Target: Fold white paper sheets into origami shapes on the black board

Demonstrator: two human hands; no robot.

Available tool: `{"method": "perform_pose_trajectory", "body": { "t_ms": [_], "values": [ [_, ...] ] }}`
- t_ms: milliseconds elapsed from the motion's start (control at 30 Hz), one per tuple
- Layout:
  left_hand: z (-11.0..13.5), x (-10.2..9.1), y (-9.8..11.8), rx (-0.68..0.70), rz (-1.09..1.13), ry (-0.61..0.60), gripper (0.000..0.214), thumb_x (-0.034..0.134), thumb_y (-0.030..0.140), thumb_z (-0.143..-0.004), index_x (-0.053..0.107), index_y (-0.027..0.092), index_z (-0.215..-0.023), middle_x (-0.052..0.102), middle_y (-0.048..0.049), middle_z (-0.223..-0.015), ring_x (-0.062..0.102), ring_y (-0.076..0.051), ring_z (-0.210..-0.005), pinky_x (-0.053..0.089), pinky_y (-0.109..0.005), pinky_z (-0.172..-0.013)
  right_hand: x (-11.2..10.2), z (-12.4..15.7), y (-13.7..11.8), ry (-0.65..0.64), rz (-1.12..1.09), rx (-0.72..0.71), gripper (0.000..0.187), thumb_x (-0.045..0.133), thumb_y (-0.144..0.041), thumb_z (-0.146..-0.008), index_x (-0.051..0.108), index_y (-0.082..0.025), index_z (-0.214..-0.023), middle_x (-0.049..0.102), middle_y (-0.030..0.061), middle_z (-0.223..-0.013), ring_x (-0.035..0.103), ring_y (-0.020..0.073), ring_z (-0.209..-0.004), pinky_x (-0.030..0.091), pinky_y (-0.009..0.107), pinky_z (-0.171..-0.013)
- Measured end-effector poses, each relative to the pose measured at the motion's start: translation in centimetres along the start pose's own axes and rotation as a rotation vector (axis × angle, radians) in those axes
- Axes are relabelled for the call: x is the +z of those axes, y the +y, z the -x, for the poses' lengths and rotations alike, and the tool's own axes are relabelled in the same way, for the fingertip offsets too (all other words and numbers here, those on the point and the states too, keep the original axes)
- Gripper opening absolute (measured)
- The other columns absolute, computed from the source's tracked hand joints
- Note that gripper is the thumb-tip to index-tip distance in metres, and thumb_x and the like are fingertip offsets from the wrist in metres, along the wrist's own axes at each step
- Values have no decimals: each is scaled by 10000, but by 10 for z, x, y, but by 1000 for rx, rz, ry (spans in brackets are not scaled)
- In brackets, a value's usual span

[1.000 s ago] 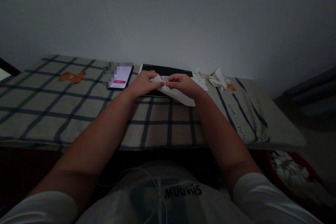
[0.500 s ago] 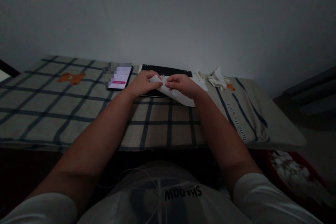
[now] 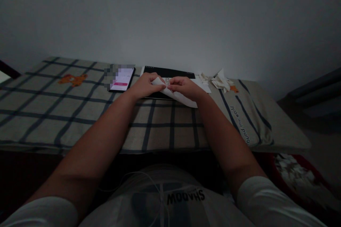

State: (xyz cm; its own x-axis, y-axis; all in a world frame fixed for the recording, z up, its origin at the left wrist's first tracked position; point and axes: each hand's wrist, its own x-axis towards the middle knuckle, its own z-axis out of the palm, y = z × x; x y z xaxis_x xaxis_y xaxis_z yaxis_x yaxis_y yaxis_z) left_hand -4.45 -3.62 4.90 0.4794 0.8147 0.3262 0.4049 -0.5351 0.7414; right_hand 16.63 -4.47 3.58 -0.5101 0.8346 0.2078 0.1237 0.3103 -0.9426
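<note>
My left hand (image 3: 145, 85) and my right hand (image 3: 185, 86) meet over a white sheet of paper (image 3: 183, 98) at the far middle of the checked cloth (image 3: 80, 110). Both hands pinch the paper's upper edge, fingers curled, thumbs close together. The sheet slopes down to the right under my right hand and partly covers a black pad (image 3: 170, 72) lying flat behind it. Part of the paper is hidden by my fingers.
A lit phone (image 3: 121, 78) lies left of the black pad. A heap of torn paper scraps (image 3: 220, 79) sits to the right near the wall. The cloth's front edge drops off near my lap; a red-rimmed container with paper (image 3: 295, 175) stands low right.
The hands have shifted only slightly on the paper; its lower corner sits a touch higher. Nothing else has moved.
</note>
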Motion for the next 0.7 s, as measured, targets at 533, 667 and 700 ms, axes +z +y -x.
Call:
{"method": "perform_pose_trajectory", "body": {
  "t_ms": [533, 667, 700],
  "values": [
    [1, 0, 0, -13, -10, -21, 284, 690, 419, -673, 697, 151, -769, 660, -35, -842, 616, -174, -776, 477, -302, -753, -2, 1, 0, 8, 8, 45, 204, 739, -336, -728, 688, -159, -814, 641, 9, -781, 546, 129, -740, 441, 261, -684],
    [1, 0, 1, -16, -13, -24, 297, 684, 421, -681, 711, 146, -789, 666, -45, -863, 618, -182, -795, 482, -312, -774, -3, 1, 0, -18, 37, 31, 202, 740, -348, -732, 679, -164, -789, 623, -2, -746, 534, 129, -732, 434, 259, -685],
    [1, 0, 1, -12, -13, -28, 297, 683, 422, -682, 713, 147, -788, 669, -45, -866, 619, -184, -802, 482, -314, -784, -3, 1, 0, -19, 44, 26, 202, 735, -351, -739, 675, -163, -783, 617, -5, -737, 529, 127, -727, 432, 258, -683]
  ]
}}
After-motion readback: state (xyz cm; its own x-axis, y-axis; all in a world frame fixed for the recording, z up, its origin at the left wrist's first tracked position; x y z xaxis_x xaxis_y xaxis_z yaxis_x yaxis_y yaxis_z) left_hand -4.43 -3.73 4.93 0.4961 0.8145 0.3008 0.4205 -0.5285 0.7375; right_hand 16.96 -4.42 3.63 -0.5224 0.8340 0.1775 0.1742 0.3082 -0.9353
